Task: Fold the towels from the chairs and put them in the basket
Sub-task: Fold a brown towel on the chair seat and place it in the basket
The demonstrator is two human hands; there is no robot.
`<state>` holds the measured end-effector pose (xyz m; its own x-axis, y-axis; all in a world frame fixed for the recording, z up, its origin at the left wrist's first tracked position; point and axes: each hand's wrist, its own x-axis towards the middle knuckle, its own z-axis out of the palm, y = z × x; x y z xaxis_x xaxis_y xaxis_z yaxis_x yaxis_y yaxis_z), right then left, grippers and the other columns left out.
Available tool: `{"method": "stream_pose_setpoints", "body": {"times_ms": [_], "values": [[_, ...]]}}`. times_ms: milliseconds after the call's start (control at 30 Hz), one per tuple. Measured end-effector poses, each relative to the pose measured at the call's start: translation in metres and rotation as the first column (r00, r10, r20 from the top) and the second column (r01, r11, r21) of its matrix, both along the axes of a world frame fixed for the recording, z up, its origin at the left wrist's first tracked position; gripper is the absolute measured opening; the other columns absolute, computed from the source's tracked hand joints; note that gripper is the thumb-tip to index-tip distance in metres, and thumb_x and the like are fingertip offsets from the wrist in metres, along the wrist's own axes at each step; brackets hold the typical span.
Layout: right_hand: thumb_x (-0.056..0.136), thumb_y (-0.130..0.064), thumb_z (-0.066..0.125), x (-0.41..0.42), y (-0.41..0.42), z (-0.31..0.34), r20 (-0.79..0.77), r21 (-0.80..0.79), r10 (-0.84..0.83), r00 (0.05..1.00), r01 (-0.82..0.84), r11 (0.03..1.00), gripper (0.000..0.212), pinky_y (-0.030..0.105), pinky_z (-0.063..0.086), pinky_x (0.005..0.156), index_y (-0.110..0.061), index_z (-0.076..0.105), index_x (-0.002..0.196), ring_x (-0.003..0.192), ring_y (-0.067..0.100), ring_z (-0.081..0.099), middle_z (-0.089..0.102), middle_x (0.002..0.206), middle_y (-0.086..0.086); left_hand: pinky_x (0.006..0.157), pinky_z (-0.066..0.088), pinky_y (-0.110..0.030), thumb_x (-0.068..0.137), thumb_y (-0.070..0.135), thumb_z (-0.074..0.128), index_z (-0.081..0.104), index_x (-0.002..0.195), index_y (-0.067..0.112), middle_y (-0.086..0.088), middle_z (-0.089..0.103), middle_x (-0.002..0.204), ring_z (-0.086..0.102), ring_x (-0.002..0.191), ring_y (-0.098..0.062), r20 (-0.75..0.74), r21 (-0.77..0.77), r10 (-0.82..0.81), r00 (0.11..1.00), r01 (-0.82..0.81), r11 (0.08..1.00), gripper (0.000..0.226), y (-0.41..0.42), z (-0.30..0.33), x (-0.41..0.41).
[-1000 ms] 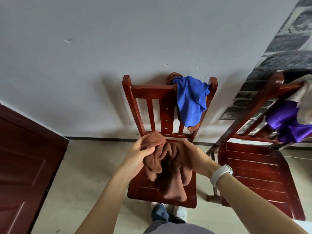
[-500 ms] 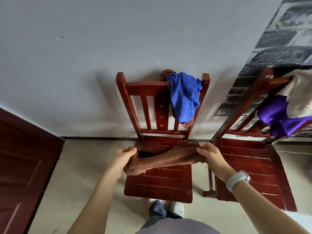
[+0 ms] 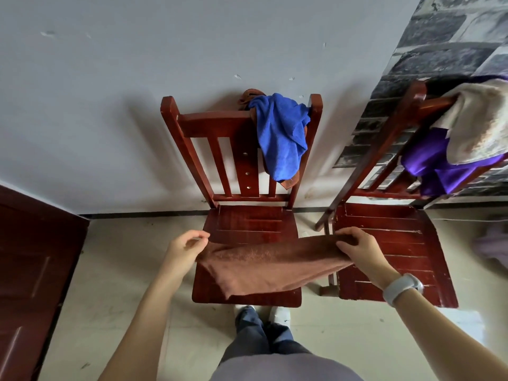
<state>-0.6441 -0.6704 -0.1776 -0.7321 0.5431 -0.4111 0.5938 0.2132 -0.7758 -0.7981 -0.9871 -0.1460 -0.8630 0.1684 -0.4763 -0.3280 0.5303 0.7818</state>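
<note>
Brown towel [image 3: 270, 266] hangs spread over the near chair [image 3: 247, 224] seat, left hand [image 3: 184, 247] pinching its 9 o'clock corner, right hand [image 3: 357, 247] fingers curled over the 3 o'clock corner. Blue towel [image 3: 280, 136] waits on the chair back at 12 o'clock, purple towel [image 3: 434, 163] and cream towel [image 3: 483, 125] on the second chair [image 3: 390, 243] at 2 o'clock; basket not in view. Judged step: first fold in hand; next move calls for bringing both corners together evenly, free edge kept from dragging.
</note>
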Motion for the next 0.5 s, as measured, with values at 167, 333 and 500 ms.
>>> {"method": "stream_pose_setpoints", "body": {"times_ms": [167,333,500], "values": [[0.081,-0.010,0.064,0.019,0.000,-0.003,0.116,0.160,0.091,0.989,-0.109,0.981,0.013,0.023,0.039,0.065,-0.022,0.062,0.081,0.076,0.014,0.057,0.063,0.078,-0.005,0.092,0.043,-0.032,0.092,0.002,0.044,0.066,0.096,0.014,-0.003,0.064,0.101,0.057,0.104,-0.022,-0.162,-0.079,-0.074,0.984,0.062,0.995,0.025,-0.012,-0.012,0.021],[0.084,-0.004,0.060,0.044,-0.028,-0.007,0.055,-0.075,-0.020,0.998,0.024,0.997,0.012,0.010,0.045,0.049,-0.010,0.067,0.092,0.066,0.015,0.057,0.058,0.093,0.011,0.092,0.035,-0.022,0.076,0.018,0.073,0.064,0.108,0.020,0.000,0.052,0.108,0.052,0.104,-0.015,-0.042,-0.180,-0.301,0.953,0.289,0.940,0.033,-0.028,-0.027,0.039],[0.085,0.003,0.056,0.073,-0.065,-0.013,0.091,-0.071,-0.096,0.991,0.102,0.992,0.023,0.013,0.040,0.070,-0.006,0.068,0.102,0.079,0.014,0.055,0.058,0.095,0.009,0.096,0.034,-0.025,0.073,0.007,0.073,0.065,0.112,0.007,-0.006,0.041,0.104,0.052,0.105,-0.027,-0.063,-0.394,-0.566,0.822,0.501,0.771,0.039,-0.054,-0.046,0.048]]}}
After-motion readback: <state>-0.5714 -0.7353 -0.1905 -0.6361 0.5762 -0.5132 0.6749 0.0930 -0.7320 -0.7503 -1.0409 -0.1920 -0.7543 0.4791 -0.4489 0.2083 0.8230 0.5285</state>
